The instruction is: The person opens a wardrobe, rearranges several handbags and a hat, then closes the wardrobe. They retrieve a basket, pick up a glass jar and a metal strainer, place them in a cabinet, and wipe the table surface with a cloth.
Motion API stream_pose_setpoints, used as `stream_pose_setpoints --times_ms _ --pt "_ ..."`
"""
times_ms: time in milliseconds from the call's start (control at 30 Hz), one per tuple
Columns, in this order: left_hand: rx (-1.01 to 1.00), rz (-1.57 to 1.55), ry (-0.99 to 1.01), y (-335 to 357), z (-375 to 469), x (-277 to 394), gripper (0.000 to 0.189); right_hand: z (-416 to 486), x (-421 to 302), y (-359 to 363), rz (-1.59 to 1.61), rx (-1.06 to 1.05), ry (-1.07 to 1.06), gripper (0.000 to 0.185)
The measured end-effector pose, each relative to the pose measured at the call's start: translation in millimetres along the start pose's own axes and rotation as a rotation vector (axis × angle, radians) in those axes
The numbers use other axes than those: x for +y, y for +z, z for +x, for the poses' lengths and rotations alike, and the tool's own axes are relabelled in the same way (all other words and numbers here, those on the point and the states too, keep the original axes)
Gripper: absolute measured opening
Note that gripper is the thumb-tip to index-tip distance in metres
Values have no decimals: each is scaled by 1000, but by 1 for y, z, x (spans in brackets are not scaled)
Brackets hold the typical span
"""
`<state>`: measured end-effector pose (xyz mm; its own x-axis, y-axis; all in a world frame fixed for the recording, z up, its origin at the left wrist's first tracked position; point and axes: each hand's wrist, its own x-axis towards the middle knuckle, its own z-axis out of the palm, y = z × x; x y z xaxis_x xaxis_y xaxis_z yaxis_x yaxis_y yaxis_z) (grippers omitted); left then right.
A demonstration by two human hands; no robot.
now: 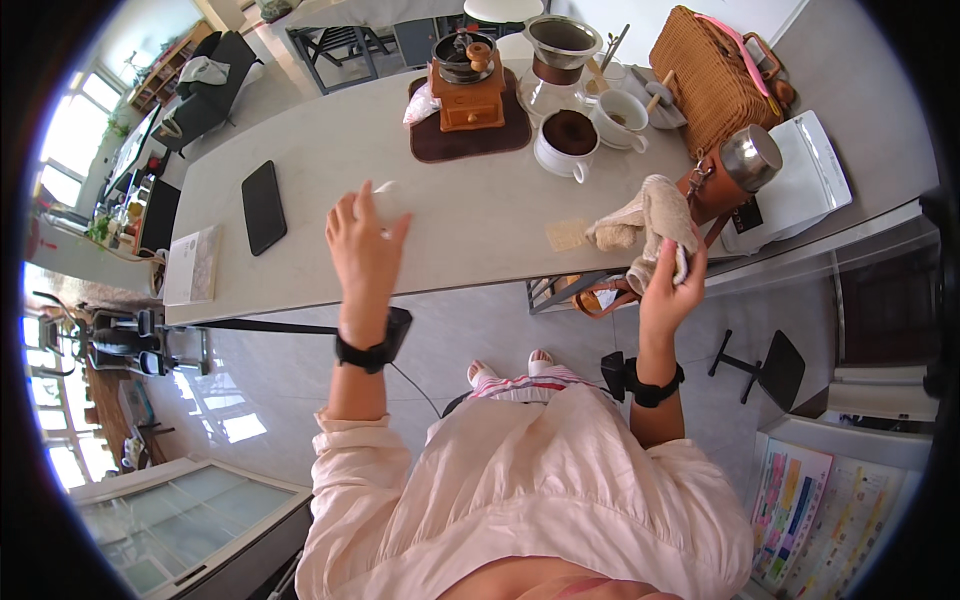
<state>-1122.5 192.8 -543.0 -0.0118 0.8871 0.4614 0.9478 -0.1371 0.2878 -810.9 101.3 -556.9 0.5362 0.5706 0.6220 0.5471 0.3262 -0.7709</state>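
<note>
Over the table (480, 225), my left hand (367, 247) has its thumb and fingers spread around a small white rounded object (388, 198). Blur and the hand's angle hide whether it grips that object. My right hand (675, 281) holds a crumpled beige cloth (664, 210) above the table's front edge. Beside the cloth stands a flask (750, 157) with a steel cap in a brown leather sleeve. A white cup (559, 161) containing dark coffee grounds (570, 133) sits behind the cloth, touching or close to another white cup (621, 112).
A wooden coffee grinder (469, 97) rests on a dark mat (450, 150). Behind the cups stands a glass dripper (551, 94) with a metal filter (562, 37). A wicker basket (705, 82) and white pouch (814, 172) are right; a phone (264, 208) and booklet (191, 266) left.
</note>
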Motion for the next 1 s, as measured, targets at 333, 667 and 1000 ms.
stream_pose_setpoints --times_ms 333,667,1000 --pt "-256 -338 719 73 -59 127 61 13 2 -14 -391 -216 -266 42" --pt "70 -627 594 17 -51 60 18 7 26 19 -582 -592 -315 45" --pt "-99 -221 410 23 -12 30 5 -21 5 109 -644 -520 -321 44"
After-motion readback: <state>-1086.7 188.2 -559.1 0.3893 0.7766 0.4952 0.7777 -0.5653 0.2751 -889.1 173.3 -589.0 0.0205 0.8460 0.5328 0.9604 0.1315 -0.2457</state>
